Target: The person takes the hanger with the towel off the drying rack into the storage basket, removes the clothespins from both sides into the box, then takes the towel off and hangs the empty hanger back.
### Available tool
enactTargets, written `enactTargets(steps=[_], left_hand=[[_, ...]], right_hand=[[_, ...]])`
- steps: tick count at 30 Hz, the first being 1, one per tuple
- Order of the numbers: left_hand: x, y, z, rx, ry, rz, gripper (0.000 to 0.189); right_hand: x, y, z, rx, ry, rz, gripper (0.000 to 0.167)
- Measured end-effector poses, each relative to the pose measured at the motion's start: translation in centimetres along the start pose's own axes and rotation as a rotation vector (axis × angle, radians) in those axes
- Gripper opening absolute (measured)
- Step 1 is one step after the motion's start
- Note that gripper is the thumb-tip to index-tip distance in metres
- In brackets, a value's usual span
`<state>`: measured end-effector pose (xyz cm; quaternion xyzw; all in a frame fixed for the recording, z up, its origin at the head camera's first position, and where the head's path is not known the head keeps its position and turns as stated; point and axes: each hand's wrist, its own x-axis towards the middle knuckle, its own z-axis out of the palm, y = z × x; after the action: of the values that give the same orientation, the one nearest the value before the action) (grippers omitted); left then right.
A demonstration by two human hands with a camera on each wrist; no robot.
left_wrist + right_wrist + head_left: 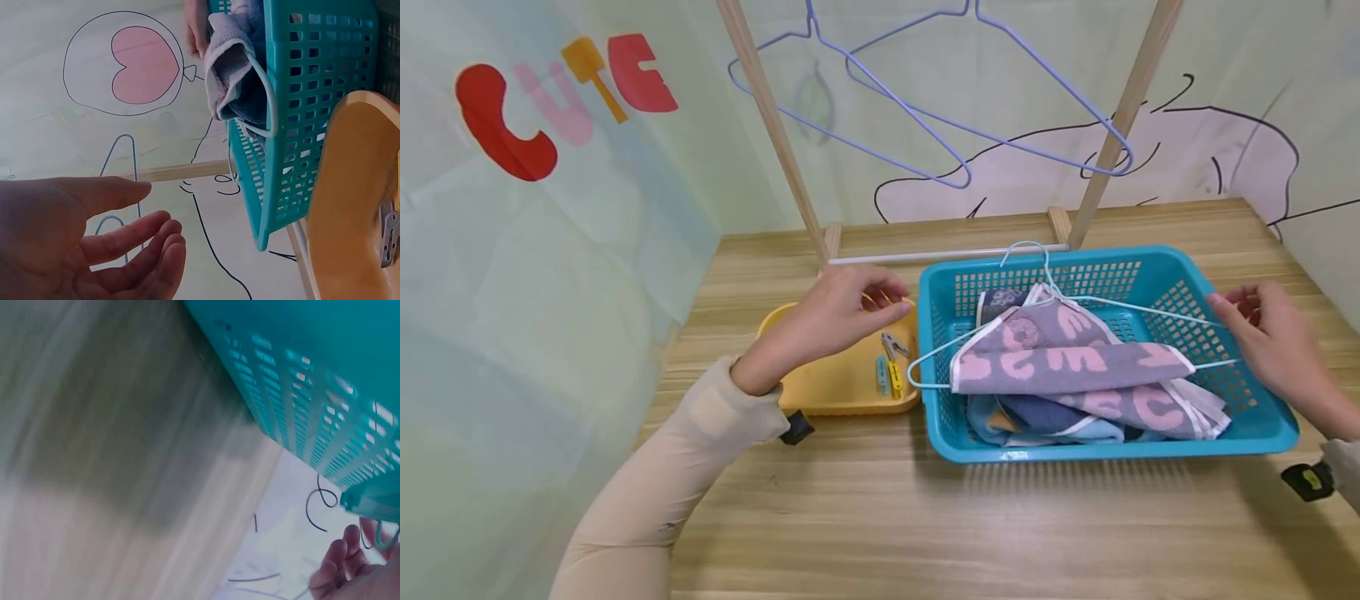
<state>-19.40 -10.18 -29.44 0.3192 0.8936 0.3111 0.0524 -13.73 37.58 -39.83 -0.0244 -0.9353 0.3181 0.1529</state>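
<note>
A pale-blue clothes hanger (1150, 309) lies across the teal basket (1112, 451), its left end jutting past the rim. Over its lower bar is draped a grey-purple towel (1060, 368) with pink letters and white edging. At the hanger's right end, my right hand (1273, 333) grips the wire between thumb and bent fingers; in the right wrist view this hand (353, 565) shows only at the lower corner. My left hand (850, 308) hovers over the yellow tray (820, 392) left of the basket, fingers loosely bent and holding nothing.
More folded cloths (1037, 421) lie in the basket beneath the towel. Several clothespins (891, 367) sit in the tray. Behind, a wooden rack (775, 125) stands with two lavender hangers (887, 154) hanging from above. A printed fabric backdrop (550, 333) borders the wooden table (925, 533).
</note>
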Motion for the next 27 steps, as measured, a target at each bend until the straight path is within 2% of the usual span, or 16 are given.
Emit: enactTargets(steps=[4, 8, 12, 18, 21, 27], left_hand=[[0.0, 0.6, 0.0, -0.01, -0.005, 0.007, 0.02], [0.0, 1.2, 0.1, -0.023, -0.02, 0.024, 0.021], [0.3, 2.0, 0.4, -0.032, -0.055, 0.064, 0.02], [1.1, 4.1, 1.2, -0.023, -0.101, 0.156, 0.02], [1.5, 5.2, 1.5, -0.001, -0.126, 0.192, 0.02], [2.2, 7.0, 2.2, 0.069, -0.156, 0.253, 0.023]], right_hand=[[0.5, -0.3, -0.5, -0.001, -0.009, -0.157, 0.03], [0.7, -0.5, -0.8, -0.045, -0.078, -0.284, 0.02], [0.8, -0.7, -0.9, -0.089, -0.136, -0.313, 0.02], [0.7, -0.8, -1.1, -0.142, -0.139, -0.325, 0.021], [0.7, -1.0, -1.2, -0.17, -0.142, -0.365, 0.024], [0.6, -1.1, -1.1, -0.13, -0.12, -0.398, 0.018]])
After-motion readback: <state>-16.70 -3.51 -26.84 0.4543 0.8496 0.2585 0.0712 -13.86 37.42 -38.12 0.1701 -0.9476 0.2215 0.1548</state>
